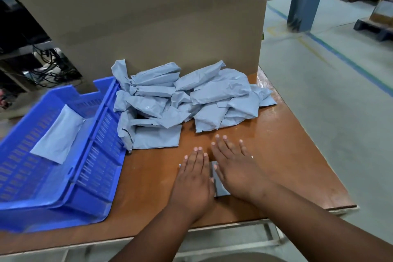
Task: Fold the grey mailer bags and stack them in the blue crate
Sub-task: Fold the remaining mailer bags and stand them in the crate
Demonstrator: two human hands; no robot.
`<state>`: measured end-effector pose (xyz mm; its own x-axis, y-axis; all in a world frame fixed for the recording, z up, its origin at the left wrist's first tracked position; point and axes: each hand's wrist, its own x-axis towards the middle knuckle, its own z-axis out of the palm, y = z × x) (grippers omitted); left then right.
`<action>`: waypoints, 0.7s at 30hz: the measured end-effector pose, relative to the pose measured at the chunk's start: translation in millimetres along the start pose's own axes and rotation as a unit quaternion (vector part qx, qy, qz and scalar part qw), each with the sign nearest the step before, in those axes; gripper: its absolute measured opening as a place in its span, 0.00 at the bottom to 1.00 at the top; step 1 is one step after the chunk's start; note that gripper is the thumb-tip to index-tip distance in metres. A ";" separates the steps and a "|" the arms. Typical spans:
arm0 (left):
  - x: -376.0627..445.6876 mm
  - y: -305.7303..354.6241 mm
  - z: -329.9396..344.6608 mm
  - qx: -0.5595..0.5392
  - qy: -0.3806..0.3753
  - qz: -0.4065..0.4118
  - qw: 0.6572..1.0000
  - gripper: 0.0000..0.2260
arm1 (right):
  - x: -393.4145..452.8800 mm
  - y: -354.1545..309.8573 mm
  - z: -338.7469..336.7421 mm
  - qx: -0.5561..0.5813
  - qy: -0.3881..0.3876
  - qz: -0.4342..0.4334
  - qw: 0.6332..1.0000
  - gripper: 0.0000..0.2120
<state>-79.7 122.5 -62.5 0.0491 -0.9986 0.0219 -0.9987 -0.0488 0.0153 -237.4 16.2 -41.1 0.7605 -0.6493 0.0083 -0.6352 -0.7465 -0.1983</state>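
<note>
Now both my hands lie flat, fingers straight and spread, pressing one grey mailer bag (219, 186) down on the brown table (282, 155) — no curled grip on it, just open palms. My left hand (194, 185) covers the bag's left part and my right hand (238, 170) covers its right part, so only a narrow dark-grey strip of the bag shows in the gap between them, with small corners peeking out at the left hand's outer edge and past the right hand's far side. Whether the bag is already folded I cannot tell, since my hands hide most of it. Just beyond my fingertips, further up the table, sits a loose pile of crumpled grey mailer bags (191, 100), near my hands but not touching them. One flatter bag (157, 137) lies at the pile's near left edge, beyond my left hand. Well off to the left of my left hand stands the blue crate (91, 168), tilted, its near corner hanging over the table's edge. Inside it one flat grey bag (57, 136) lies on the floor of the crate. Behind the pile a big cardboard box (148, 17) stands upright on the table.
</note>
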 end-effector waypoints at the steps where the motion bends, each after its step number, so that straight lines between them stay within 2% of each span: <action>1: -2.1 -3.8 2.5 0.001 -0.009 -0.007 1.000 0.31 | 3.0 -6.6 7.7 0.002 -0.003 -0.018 1.000 0.31; 4: -3.8 -9.9 11.1 -0.020 -0.022 -0.025 0.999 0.30 | 5.6 -14.3 38.0 0.000 -0.034 -0.034 0.999 0.31; 6: -4.1 -13.3 17.8 -0.035 -0.027 -0.026 0.999 0.30 | 4.6 -12.6 46.4 0.010 -0.023 -0.026 0.999 0.30; 13: -2.6 -20.9 23.2 -0.063 -0.032 -0.025 0.997 0.30 | 7.9 -11.5 50.2 0.017 -0.012 -0.014 1.000 0.31; 21: -18.5 -43.3 19.6 -0.070 -0.046 -0.053 0.995 0.32 | -0.1 17.3 30.4 0.000 -0.081 -0.008 0.997 0.35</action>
<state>-37.7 142.7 -83.2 0.1455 -0.9863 -0.0778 -0.9761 -0.1559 0.1512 -244.4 7.8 -74.3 0.7818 -0.6059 -0.1471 -0.6234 -0.7560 -0.1996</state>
